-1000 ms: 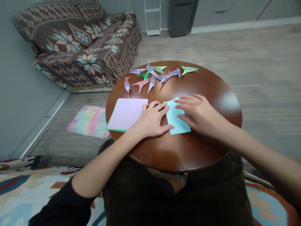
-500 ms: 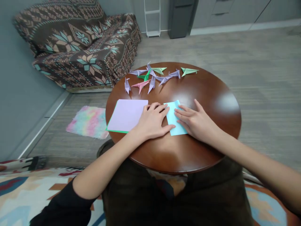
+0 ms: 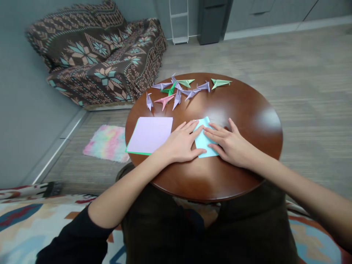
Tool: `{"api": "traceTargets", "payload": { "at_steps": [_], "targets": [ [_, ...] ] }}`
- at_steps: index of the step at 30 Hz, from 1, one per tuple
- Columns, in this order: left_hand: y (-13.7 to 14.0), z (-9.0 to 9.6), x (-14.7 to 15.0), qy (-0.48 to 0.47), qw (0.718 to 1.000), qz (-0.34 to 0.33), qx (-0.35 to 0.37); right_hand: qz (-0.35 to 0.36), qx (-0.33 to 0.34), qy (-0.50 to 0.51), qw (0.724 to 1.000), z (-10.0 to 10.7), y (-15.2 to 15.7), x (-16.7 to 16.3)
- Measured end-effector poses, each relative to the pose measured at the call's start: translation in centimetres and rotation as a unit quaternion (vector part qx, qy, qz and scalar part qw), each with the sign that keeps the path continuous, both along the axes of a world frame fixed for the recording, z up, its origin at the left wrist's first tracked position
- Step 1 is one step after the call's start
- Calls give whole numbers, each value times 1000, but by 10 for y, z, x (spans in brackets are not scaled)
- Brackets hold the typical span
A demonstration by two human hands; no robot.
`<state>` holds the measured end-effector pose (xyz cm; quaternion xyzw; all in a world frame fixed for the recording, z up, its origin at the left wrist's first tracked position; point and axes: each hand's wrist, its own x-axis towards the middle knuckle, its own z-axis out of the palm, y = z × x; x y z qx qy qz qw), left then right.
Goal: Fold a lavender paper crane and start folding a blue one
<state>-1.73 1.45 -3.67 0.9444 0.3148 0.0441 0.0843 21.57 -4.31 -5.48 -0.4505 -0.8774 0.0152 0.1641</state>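
A light-blue sheet of folded origami paper [image 3: 204, 141] lies on the round brown table [image 3: 189, 181]. My left hand [image 3: 183, 143] rests flat across its left edge, fingers stretched and thumb at the lower part. From the other side, my right hand [image 3: 229, 143] presses on the paper's right edge with its fingers apart. The fingertips of both hands nearly meet near the paper's upper middle, and they hide parts of its edges. Left of my left hand sits a stack of square paper [image 3: 150, 134], lilac on top with green showing beneath.
Several folded paper cranes in lilac, green and pink stand along the table's far side, among them a pink crane [image 3: 165, 100] and a light-green crane [image 3: 220, 83]. A patterned covered sofa [image 3: 107, 69] is beyond, and a fluffy pastel rug [image 3: 107, 143] lies on the floor.
My left hand's fingers have straightened and slid slightly right and up over the blue paper. My right hand stays nearly in place, its lower fingers a little more spread. The view has shifted slightly.
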Motion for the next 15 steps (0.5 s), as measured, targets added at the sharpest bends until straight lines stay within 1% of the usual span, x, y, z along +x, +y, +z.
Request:
{"api": "traceTargets", "payload": {
  "at_steps": [3, 6, 10, 12, 15],
  "targets": [
    [-2, 3, 0, 21, 1000, -4, 2, -2, -28, -11, 1000, -1, -3, 7],
    [-4, 5, 1, 34, 999, -6, 2, -14, -30, -24, 999, -2, -6, 11],
    [-5, 6, 2, 44, 999, -5, 2, -25, 13, -38, 999, 2, -10, 5],
    [-5, 7, 2, 48, 999, -4, 4, -23, 39, -50, 998, 6, -12, -1],
    [-6, 8, 2, 53, 999, 0, 4, -11, 55, -69, 996, 12, -15, -8]
  ]
}}
